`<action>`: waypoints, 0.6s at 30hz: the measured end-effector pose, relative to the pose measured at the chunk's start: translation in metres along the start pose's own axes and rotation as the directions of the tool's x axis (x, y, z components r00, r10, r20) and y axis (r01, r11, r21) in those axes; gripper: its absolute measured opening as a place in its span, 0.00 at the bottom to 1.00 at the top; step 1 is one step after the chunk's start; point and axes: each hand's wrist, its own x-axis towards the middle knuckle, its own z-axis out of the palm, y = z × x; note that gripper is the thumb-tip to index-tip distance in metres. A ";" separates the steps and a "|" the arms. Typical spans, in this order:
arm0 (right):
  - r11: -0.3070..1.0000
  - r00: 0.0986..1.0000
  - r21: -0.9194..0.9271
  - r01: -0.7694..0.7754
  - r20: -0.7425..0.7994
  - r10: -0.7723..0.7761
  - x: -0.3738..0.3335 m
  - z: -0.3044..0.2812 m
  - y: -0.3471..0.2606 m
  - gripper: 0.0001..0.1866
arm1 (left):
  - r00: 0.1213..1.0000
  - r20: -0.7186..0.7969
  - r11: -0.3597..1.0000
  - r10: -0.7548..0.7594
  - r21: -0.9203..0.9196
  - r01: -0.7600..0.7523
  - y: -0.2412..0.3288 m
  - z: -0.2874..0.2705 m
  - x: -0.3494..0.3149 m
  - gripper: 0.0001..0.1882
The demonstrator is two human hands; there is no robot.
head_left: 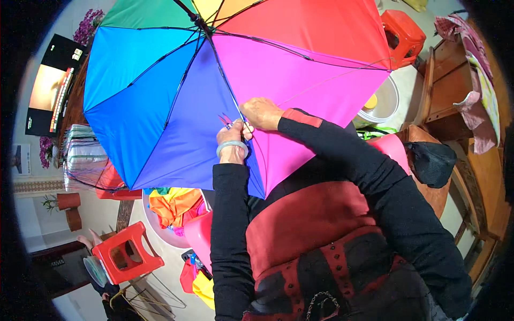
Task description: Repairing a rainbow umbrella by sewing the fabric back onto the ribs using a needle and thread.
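An umbrella (300, 85) stands fully open with its underside facing up, cut off at the top of the view. Its cloth panels run through green, yellow, orange, red, bright pink, violet-blue and two lighter blues. Dark ribs (181, 85) spread from a black hub (199, 22). One rib (222, 72), along the seam between pink and violet-blue, leads down to both hands (231, 140) (261, 113). A fine thread (332, 78) stretches across the pink panel toward its outer corner. A small tool (227, 122) with reddish prongs and blue parts juts from the left hand, partly hidden.
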 end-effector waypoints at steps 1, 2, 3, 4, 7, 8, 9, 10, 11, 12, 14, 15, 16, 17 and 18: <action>0.999 1.000 0.049 0.018 -0.023 -0.017 0.000 0.002 0.002 0.07 | 1.000 0.002 1.000 0.002 0.000 -0.002 0.000 0.001 0.000 0.07; 0.999 1.000 0.049 0.022 -0.023 -0.021 0.000 0.003 0.003 0.07 | 1.000 0.000 1.000 0.000 -0.019 0.000 0.000 0.001 0.000 0.07; 0.997 0.998 0.064 0.047 -0.048 -0.044 -0.001 0.003 0.003 0.07 | 1.000 -0.002 0.999 -0.001 -0.038 0.001 0.000 0.001 -0.001 0.07; 0.994 0.995 0.078 0.072 -0.073 -0.066 -0.002 0.003 0.004 0.07 | 1.000 -0.003 0.998 -0.002 -0.057 0.002 -0.001 0.001 -0.001 0.08; 0.989 0.985 0.088 0.120 -0.135 -0.108 -0.004 0.004 0.004 0.07 | 0.999 -0.030 0.998 0.023 -0.056 -0.025 -0.004 0.002 0.001 0.08; 0.987 0.978 0.085 0.140 -0.171 -0.124 -0.005 0.005 0.005 0.06 | 0.999 -0.041 0.998 0.033 -0.053 -0.036 -0.004 0.003 0.001 0.08; 0.984 0.969 0.082 0.159 -0.206 -0.140 -0.005 0.005 0.005 0.06 | 0.999 -0.041 0.998 0.036 -0.054 -0.038 -0.004 0.005 0.000 0.08; 0.984 0.968 0.080 0.161 -0.207 -0.141 -0.005 0.006 0.006 0.06 | 0.998 -0.061 0.997 0.035 -0.063 -0.039 -0.005 0.006 0.000 0.08; 0.983 0.971 0.086 0.160 -0.195 -0.141 -0.005 0.006 0.006 0.06 | 0.996 -0.081 0.997 0.035 -0.073 -0.041 -0.005 0.007 -0.001 0.08; 0.983 0.973 0.090 0.158 -0.183 -0.140 -0.006 0.007 0.007 0.06 | 0.994 -0.100 0.996 0.034 -0.082 -0.042 -0.005 0.008 -0.001 0.08; 0.983 0.975 0.093 0.159 -0.172 -0.141 -0.005 0.008 0.008 0.06 | 0.994 -0.106 0.996 0.036 -0.083 -0.045 -0.007 0.008 0.002 0.08; 0.985 0.977 0.088 0.149 -0.165 -0.133 -0.005 0.009 0.009 0.07 | 0.993 -0.113 0.996 0.036 -0.083 -0.045 -0.009 0.008 0.004 0.08; 0.987 0.980 0.083 0.139 -0.157 -0.124 -0.004 0.009 0.009 0.07 | 0.992 -0.120 0.995 0.035 -0.083 -0.045 -0.009 0.008 0.005 0.07; 0.988 0.982 0.079 0.130 -0.149 -0.117 -0.003 0.010 0.009 0.08 | 0.992 -0.121 0.995 0.037 -0.085 -0.047 -0.009 0.009 0.006 0.07; 0.988 0.981 0.079 0.133 -0.149 -0.120 -0.002 0.011 0.008 0.08 | 0.990 -0.135 0.996 0.035 -0.075 -0.045 -0.009 0.009 0.006 0.08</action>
